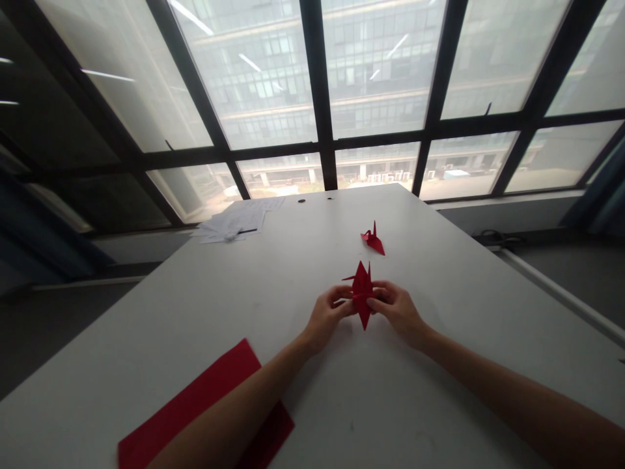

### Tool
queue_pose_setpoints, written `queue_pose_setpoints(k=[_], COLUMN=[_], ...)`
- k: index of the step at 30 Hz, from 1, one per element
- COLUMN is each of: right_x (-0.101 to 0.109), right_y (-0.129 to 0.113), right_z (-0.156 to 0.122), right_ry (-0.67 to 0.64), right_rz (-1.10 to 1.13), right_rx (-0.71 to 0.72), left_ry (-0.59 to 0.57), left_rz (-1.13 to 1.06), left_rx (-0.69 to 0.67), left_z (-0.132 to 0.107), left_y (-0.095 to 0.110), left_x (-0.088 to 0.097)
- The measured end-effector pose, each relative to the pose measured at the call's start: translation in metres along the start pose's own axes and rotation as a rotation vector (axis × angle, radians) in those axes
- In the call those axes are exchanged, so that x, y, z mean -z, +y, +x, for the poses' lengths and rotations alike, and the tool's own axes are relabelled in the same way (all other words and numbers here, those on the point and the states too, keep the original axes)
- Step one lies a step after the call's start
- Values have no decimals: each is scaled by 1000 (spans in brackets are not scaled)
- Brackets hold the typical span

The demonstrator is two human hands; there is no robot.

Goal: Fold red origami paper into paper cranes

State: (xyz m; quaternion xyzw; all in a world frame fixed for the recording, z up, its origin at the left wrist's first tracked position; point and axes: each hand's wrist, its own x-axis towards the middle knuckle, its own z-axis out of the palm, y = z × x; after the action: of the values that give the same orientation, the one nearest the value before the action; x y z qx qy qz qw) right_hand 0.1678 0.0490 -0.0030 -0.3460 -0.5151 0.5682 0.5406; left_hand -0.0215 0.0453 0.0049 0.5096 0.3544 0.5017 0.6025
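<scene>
Between both hands, a little above the table, is a red origami crane (362,290) with its wings pointing up and down and two thin points sticking out at the top and left. My left hand (328,314) pinches its left side, fingers curled. From the right, my right hand (398,307) grips it with thumb and fingers. A second red paper crane (374,240) stands on the table just beyond. Red paper (205,397) lies under my left forearm, which hides part of it.
The white table (293,267) reaches toward large framed windows. At its far left, loose white papers (234,221) lie with a dark pen (247,230) on them. Two dark round spots (301,200) mark the far end. A pale rail (561,293) runs along the right.
</scene>
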Motion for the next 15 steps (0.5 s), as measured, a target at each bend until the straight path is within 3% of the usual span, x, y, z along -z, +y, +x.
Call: queue_pose_setpoints(k=[15], right_x=[1], right_y=[4], right_z=[0], right_ry=[-65], right_rz=[-40], right_rx=[58], left_ry=[-51], left_rz=[-33], left_rx=[27], left_z=[-1], left_y=[1], left_x=[-1])
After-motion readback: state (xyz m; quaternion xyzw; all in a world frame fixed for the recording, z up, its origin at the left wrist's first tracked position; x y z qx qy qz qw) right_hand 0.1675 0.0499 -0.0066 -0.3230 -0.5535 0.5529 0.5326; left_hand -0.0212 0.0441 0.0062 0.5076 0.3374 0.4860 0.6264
